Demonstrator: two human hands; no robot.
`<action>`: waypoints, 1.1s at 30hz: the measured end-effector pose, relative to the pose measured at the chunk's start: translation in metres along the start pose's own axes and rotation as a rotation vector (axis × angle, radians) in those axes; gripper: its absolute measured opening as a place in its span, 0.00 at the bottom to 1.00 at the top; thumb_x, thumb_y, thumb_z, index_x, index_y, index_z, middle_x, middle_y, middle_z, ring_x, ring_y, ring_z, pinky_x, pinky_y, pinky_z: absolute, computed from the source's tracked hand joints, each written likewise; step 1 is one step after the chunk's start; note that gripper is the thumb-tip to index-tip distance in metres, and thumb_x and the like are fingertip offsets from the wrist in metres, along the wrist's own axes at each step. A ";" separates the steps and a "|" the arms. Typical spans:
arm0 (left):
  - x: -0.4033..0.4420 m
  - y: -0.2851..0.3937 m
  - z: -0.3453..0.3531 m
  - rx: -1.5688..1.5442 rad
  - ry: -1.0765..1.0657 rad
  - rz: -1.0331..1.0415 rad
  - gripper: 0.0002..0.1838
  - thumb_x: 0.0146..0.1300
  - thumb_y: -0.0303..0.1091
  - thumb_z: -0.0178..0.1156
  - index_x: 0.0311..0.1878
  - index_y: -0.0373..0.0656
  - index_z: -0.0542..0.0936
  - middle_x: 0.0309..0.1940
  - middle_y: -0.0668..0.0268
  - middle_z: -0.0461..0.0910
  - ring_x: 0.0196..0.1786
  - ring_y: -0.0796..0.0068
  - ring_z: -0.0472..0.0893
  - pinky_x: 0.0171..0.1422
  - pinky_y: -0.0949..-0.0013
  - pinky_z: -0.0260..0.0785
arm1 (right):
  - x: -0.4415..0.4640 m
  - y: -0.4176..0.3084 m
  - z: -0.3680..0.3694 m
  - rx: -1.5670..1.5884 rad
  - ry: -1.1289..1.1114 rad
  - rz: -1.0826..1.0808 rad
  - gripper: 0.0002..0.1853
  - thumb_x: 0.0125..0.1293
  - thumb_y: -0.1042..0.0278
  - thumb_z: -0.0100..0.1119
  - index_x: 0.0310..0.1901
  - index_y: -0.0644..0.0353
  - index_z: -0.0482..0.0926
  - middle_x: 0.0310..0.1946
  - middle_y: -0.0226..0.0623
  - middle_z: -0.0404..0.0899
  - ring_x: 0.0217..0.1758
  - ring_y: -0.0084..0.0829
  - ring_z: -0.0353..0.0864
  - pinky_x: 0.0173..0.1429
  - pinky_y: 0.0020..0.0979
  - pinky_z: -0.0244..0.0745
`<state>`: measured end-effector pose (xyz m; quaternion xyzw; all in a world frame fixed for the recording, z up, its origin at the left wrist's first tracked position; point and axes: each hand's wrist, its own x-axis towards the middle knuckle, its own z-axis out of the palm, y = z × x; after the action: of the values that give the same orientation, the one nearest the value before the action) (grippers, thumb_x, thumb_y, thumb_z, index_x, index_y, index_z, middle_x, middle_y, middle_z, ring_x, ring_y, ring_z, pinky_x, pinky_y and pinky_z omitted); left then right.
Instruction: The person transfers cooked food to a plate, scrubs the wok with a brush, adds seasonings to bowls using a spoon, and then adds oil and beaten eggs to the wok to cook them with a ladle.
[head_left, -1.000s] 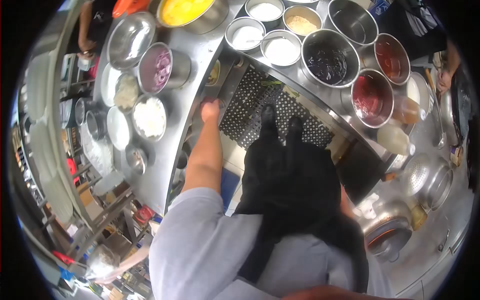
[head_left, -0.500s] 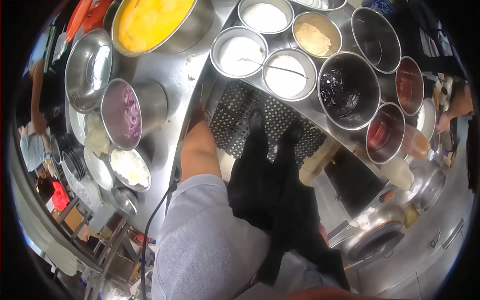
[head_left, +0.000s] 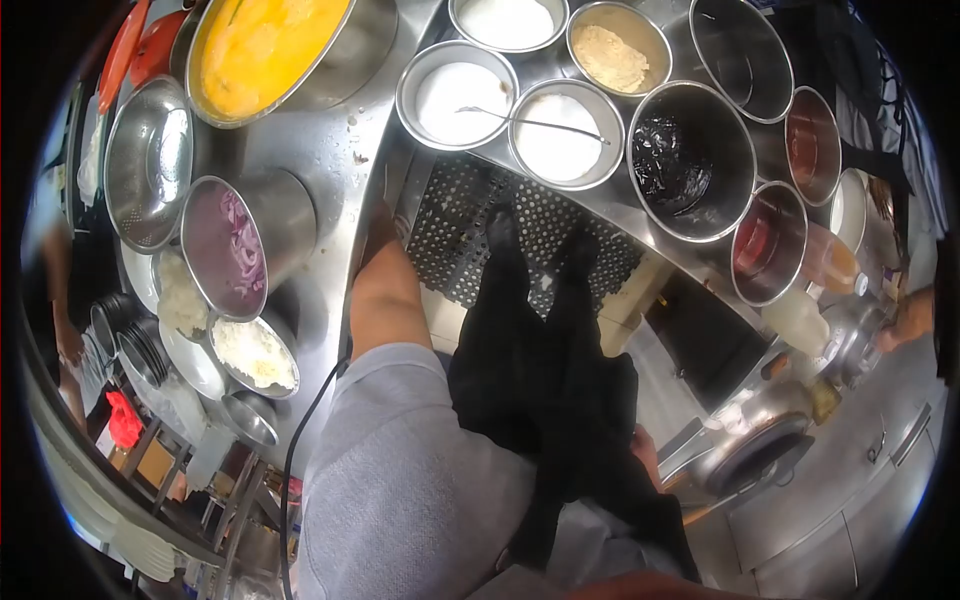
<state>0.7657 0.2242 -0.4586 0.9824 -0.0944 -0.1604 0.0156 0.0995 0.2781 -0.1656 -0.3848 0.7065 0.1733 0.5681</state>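
Observation:
My left forearm reaches out of a grey sleeve to the counter edge, and my left hand (head_left: 380,228) is in shadow there, its fingers hidden. Nearest to it is the steel counter's edge, with a pot of sliced red onion (head_left: 243,245) beyond. At my right side only a strip of my right hand (head_left: 646,456) shows past the black apron (head_left: 540,400). It is close to the metal handle (head_left: 687,448) of a pan (head_left: 765,425); whether it touches the handle I cannot tell. The fingers of that hand are hidden too.
On the left counter stand a pot of yellow liquid (head_left: 265,50), a perforated steel bowl (head_left: 150,160) and a bowl of chopped white food (head_left: 255,352). Ahead are tins of white powder (head_left: 560,135) and a dark pot (head_left: 690,160). A perforated black mat (head_left: 520,235) covers the floor. Another person's hand (head_left: 908,320) shows at right.
My view has shifted slightly, and the front tins sit higher and farther left. A little more of my right hand shows. The other person's hand at right has moved lower.

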 end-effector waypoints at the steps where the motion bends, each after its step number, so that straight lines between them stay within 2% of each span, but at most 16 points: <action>1: -0.001 -0.001 0.000 0.002 -0.001 0.003 0.22 0.62 0.50 0.60 0.43 0.37 0.83 0.41 0.51 0.85 0.48 0.49 0.84 0.54 0.54 0.75 | 0.001 0.004 0.001 -0.008 0.010 -0.015 0.19 0.66 0.63 0.64 0.54 0.65 0.77 0.41 0.41 0.85 0.44 0.25 0.82 0.50 0.29 0.74; 4: -0.001 -0.001 -0.001 -0.002 0.005 0.012 0.22 0.61 0.49 0.60 0.43 0.38 0.83 0.41 0.51 0.84 0.48 0.49 0.84 0.54 0.53 0.75 | 0.002 0.003 0.002 -0.059 -0.007 -0.046 0.20 0.65 0.62 0.65 0.55 0.65 0.77 0.41 0.40 0.85 0.44 0.26 0.82 0.49 0.30 0.74; 7: -0.002 -0.003 -0.001 -0.001 0.009 0.018 0.21 0.61 0.49 0.60 0.43 0.38 0.83 0.40 0.51 0.84 0.48 0.49 0.84 0.54 0.53 0.75 | -0.006 -0.024 0.001 -0.186 -0.010 0.028 0.20 0.65 0.62 0.65 0.54 0.64 0.77 0.41 0.41 0.85 0.45 0.27 0.82 0.51 0.30 0.74; 10: -0.001 -0.003 -0.003 0.003 0.012 0.025 0.21 0.61 0.49 0.61 0.42 0.38 0.83 0.40 0.51 0.84 0.47 0.49 0.84 0.54 0.53 0.75 | 0.009 0.016 0.006 0.142 -0.031 0.010 0.20 0.65 0.62 0.64 0.54 0.64 0.77 0.40 0.42 0.86 0.44 0.27 0.83 0.51 0.30 0.74; 13: -0.002 -0.006 -0.002 0.009 0.013 0.036 0.20 0.61 0.48 0.61 0.42 0.38 0.83 0.40 0.51 0.84 0.47 0.49 0.84 0.54 0.53 0.75 | 0.013 0.029 0.007 -0.063 0.045 -0.011 0.21 0.64 0.61 0.66 0.54 0.65 0.77 0.41 0.42 0.86 0.45 0.30 0.84 0.51 0.31 0.75; 16: -0.001 -0.005 -0.001 0.007 0.017 0.047 0.20 0.61 0.48 0.61 0.42 0.39 0.83 0.40 0.52 0.84 0.47 0.49 0.84 0.54 0.53 0.75 | 0.004 0.021 0.007 -0.012 0.029 0.047 0.21 0.64 0.62 0.66 0.55 0.65 0.76 0.42 0.42 0.85 0.46 0.32 0.84 0.51 0.31 0.75; 19: -0.001 -0.006 0.000 0.004 0.023 0.054 0.19 0.60 0.47 0.61 0.41 0.39 0.83 0.39 0.52 0.84 0.47 0.49 0.84 0.53 0.53 0.75 | 0.036 0.107 0.010 0.364 0.024 -0.022 0.18 0.66 0.64 0.63 0.53 0.65 0.77 0.42 0.42 0.85 0.46 0.33 0.84 0.51 0.31 0.75; 21: 0.001 -0.004 0.001 0.007 0.022 0.058 0.19 0.60 0.47 0.61 0.41 0.39 0.83 0.39 0.52 0.84 0.46 0.49 0.84 0.53 0.53 0.75 | 0.038 0.106 0.015 0.668 -0.022 0.116 0.16 0.67 0.65 0.61 0.52 0.65 0.77 0.41 0.41 0.85 0.45 0.33 0.83 0.50 0.31 0.75; 23: 0.003 -0.001 0.002 0.006 0.026 0.063 0.18 0.60 0.47 0.61 0.41 0.39 0.83 0.39 0.52 0.84 0.46 0.49 0.84 0.53 0.53 0.75 | 0.030 0.076 0.020 0.575 -0.022 0.100 0.14 0.68 0.66 0.59 0.50 0.65 0.77 0.39 0.40 0.85 0.44 0.33 0.83 0.49 0.32 0.75; 25: 0.007 0.002 0.002 0.000 0.030 0.075 0.18 0.60 0.47 0.62 0.41 0.39 0.82 0.39 0.52 0.84 0.46 0.49 0.84 0.53 0.53 0.75 | -0.008 -0.012 0.015 0.088 0.034 -0.056 0.12 0.69 0.67 0.57 0.49 0.65 0.77 0.37 0.41 0.84 0.42 0.34 0.83 0.48 0.34 0.75; 28: 0.013 0.005 0.006 0.007 0.037 0.095 0.18 0.60 0.46 0.62 0.40 0.40 0.82 0.38 0.52 0.84 0.46 0.49 0.84 0.53 0.53 0.75 | -0.022 -0.041 0.013 0.043 0.083 -0.038 0.11 0.69 0.68 0.55 0.48 0.63 0.77 0.35 0.43 0.83 0.40 0.33 0.82 0.46 0.35 0.74; 31: 0.021 0.008 0.006 0.021 0.039 0.117 0.17 0.60 0.46 0.62 0.40 0.40 0.82 0.38 0.52 0.84 0.46 0.49 0.84 0.53 0.53 0.75 | -0.015 -0.015 0.008 -0.129 0.107 -0.113 0.10 0.68 0.69 0.54 0.48 0.62 0.77 0.34 0.44 0.83 0.38 0.31 0.81 0.45 0.35 0.74; 32: 0.024 0.008 0.007 0.022 0.040 0.122 0.17 0.60 0.46 0.62 0.40 0.40 0.82 0.38 0.52 0.84 0.46 0.49 0.84 0.53 0.53 0.75 | -0.035 -0.060 0.009 -0.052 0.131 -0.107 0.12 0.67 0.70 0.54 0.50 0.60 0.78 0.33 0.46 0.83 0.37 0.33 0.82 0.45 0.36 0.74; 33: 0.027 0.011 0.007 0.017 0.038 0.125 0.17 0.60 0.45 0.62 0.40 0.40 0.82 0.38 0.53 0.84 0.45 0.49 0.84 0.53 0.53 0.75 | -0.030 -0.046 0.008 -0.063 0.134 -0.113 0.13 0.67 0.70 0.54 0.51 0.59 0.78 0.33 0.46 0.83 0.37 0.34 0.82 0.45 0.36 0.75</action>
<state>0.7872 0.2082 -0.4728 0.9775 -0.1567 -0.1396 0.0188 0.1412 0.2642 -0.1314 -0.4526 0.7143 0.1370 0.5160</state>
